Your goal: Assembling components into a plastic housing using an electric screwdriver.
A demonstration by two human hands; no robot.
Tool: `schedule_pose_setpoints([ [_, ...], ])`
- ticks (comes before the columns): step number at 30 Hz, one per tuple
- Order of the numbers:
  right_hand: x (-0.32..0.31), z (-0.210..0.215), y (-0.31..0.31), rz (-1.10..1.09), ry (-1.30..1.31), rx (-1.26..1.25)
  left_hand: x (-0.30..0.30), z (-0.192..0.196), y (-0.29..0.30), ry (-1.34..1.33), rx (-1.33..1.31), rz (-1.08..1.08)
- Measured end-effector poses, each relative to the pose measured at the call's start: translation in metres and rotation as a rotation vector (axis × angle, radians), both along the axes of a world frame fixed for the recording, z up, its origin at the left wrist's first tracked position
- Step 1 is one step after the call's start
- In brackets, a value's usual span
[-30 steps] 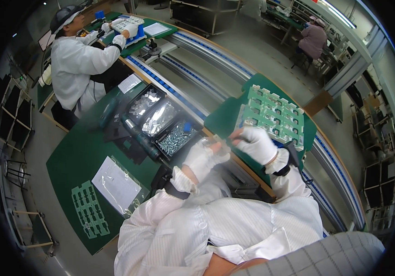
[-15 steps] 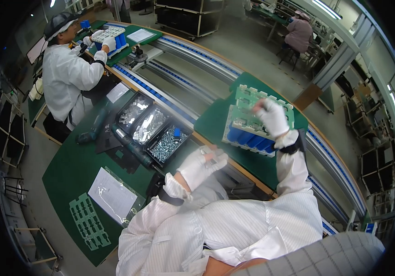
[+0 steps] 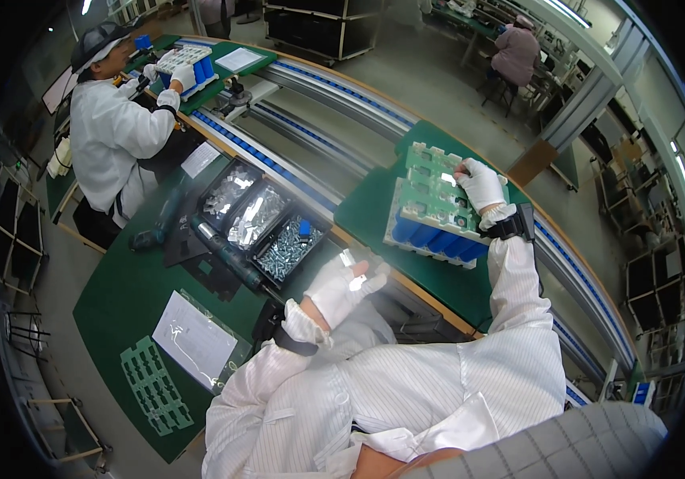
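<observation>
- Head view, right of centre: the block (image 3: 430,203), green plate on top, blue cells below, sits on a green mat over the rails (image 3: 302,84). Appears upright; near side plain to see.
- Right hand (image 3: 482,188), white glove with bare fingertips, over the block's top toward its right end. Fingers bunched narrow at a bright plate (image 3: 449,180) lying against the green. Whether they pinch it or only touch it, cannot tell.
- Left hand (image 3: 338,291), centre of frame, gloved alike, apart from the block and short of its near edge. Fingers curled, holding strips (image 3: 348,257) of bright metal; count uncertain.
- Step in hand, by my reading: setting a metal plate onto the block's top, left hand serving as the supply.
- Next move, as judged: calls for squaring the plate to its seat on the green top, then a light touch on release so it does not slide. Left hand needs only keep its strips loose enough to pass over.
- Left of centre on the surface (image 3: 119,295): a bin of screws (image 3: 283,251), two bins of metal parts (image 3: 256,217), a driver (image 3: 231,254) alongside.
- Lower left: green frame (image 3: 155,387), paper sheet (image 3: 199,339).
- Upper left: co-worker (image 3: 119,120) at a similar block.
</observation>
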State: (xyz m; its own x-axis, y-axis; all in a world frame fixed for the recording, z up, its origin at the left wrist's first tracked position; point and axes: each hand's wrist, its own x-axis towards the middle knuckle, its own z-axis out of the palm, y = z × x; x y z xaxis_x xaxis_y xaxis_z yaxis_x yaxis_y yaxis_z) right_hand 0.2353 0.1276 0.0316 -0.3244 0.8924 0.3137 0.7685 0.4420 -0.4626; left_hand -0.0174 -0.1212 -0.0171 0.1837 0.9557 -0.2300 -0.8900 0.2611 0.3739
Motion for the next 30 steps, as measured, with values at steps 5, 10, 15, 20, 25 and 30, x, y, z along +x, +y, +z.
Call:
schedule_pose_setpoints([
  [5, -0.003, 0.005, -0.005, 0.078, -0.133, 0.143, 0.000, -0.001, -0.002, -0.001, -0.025, -0.010],
  [10, -0.029, 0.027, -0.059, 0.421, 0.151, 0.063, 0.003, -0.005, -0.001, 0.161, -0.079, 0.014],
  [15, -0.062, 0.025, -0.139, 0.666, 0.120, -0.227, 0.008, 0.000, 0.000, 0.186, -0.048, -0.036],
  [20, -0.068, 0.012, -0.150, 0.762, 0.286, -0.381, 0.003, 0.008, -0.006, 0.285, 0.041, -0.250],
  [25, -0.059, 0.007, -0.142, 0.947, 0.348, -0.270, 0.003, 0.005, -0.007, 0.210, 0.096, -0.462],
  [30, -0.023, 0.017, -0.108, 0.337, 0.356, -0.257, 0.009, -0.002, -0.002, 0.105, -0.022, -0.248],
])
